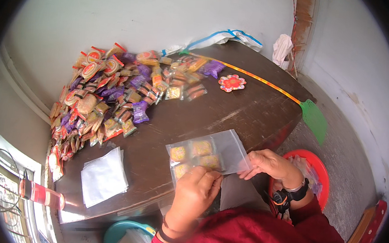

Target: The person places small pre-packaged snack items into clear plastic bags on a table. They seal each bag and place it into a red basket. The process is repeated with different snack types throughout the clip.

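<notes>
A clear plastic zip bag lies at the front edge of the dark wooden table, with several small wrapped snack cakes inside. My right hand grips the bag's right end, near its opening strip. My left hand is at the bag's lower edge with fingertips pinched together; whether it grips the plastic is hidden. A stack of flat white bags or sheets rests to the left. Beyond it, a large heap of wrapped snacks in purple, red and clear wrappers covers the table's left side.
A green fly swatter lies across the far table, its head past the right edge. Near it is a red flower-shaped item. A red basin of packets stands right, a teal basin below left. A pink bottle is at the left corner.
</notes>
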`<action>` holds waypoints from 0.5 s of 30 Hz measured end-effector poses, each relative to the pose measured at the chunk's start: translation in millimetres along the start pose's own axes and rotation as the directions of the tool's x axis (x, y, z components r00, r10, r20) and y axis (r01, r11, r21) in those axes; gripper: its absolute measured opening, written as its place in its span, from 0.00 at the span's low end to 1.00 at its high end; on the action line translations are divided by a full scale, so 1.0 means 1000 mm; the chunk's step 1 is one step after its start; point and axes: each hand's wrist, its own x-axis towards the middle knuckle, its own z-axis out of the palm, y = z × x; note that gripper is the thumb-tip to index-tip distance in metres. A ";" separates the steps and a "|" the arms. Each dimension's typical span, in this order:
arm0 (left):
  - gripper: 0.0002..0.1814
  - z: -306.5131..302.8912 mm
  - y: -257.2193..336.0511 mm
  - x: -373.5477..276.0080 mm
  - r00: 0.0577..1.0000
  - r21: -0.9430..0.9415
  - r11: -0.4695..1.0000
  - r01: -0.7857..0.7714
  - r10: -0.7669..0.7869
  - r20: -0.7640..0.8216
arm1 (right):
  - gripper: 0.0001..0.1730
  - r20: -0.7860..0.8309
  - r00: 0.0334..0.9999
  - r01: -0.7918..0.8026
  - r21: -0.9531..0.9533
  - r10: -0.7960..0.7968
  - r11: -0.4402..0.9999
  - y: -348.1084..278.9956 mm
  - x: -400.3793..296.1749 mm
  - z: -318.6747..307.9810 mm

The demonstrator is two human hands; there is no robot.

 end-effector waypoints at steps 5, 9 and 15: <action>0.10 0.013 0.020 0.002 0.987 -0.122 0.985 -0.120 0.131 0.088 | 0.34 0.070 0.992 -0.128 0.400 0.109 0.907 0.012 0.004 0.006; 0.09 0.020 0.034 0.000 0.972 -0.175 0.976 -0.132 0.163 0.172 | 0.27 0.035 0.993 -0.114 0.454 0.111 0.884 0.007 0.002 0.011; 0.09 0.034 0.045 0.002 0.937 -0.247 0.960 -0.134 0.204 0.283 | 0.19 -0.058 0.986 -0.118 0.402 0.154 0.908 0.010 -0.009 0.015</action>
